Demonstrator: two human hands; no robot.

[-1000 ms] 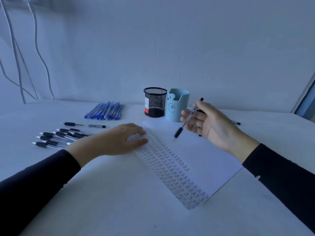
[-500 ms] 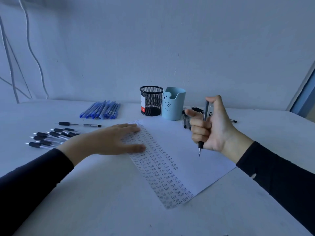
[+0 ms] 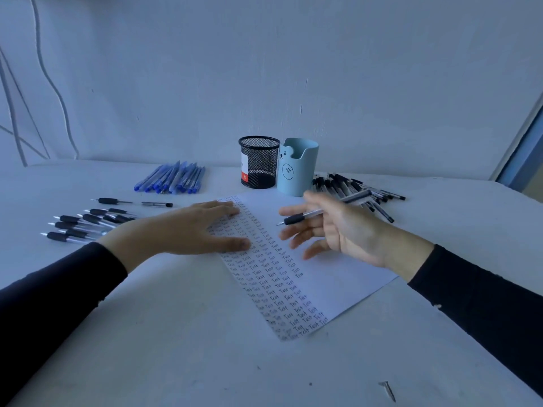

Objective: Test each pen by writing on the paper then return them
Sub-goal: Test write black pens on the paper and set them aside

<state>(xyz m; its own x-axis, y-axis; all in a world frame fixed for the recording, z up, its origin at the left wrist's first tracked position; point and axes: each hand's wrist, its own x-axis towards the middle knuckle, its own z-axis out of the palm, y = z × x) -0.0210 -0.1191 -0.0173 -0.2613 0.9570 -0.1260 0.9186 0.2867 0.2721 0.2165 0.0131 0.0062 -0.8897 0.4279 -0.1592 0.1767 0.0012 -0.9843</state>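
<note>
Head view: the right hand (image 3: 349, 233) holds a clear-barrelled pen with a black grip (image 3: 320, 212) loosely between thumb and spread fingers (image 3: 291, 212), tip aimed left above the white sheet of paper covered in rows of "Test" (image 3: 338, 268) at frame centre. The left hand (image 3: 188, 230) lies flat and empty on the paper's left edge. Judgement: settle a firm writing grip, keep the sheet pinned, and write in the blank area right of the columns.

White paper (image 3: 338, 268) flat on table, columns of "Test" along left side, black-gripped pen (image 3: 311, 215) held roughly level above it, tip apparently clear of sheet
</note>
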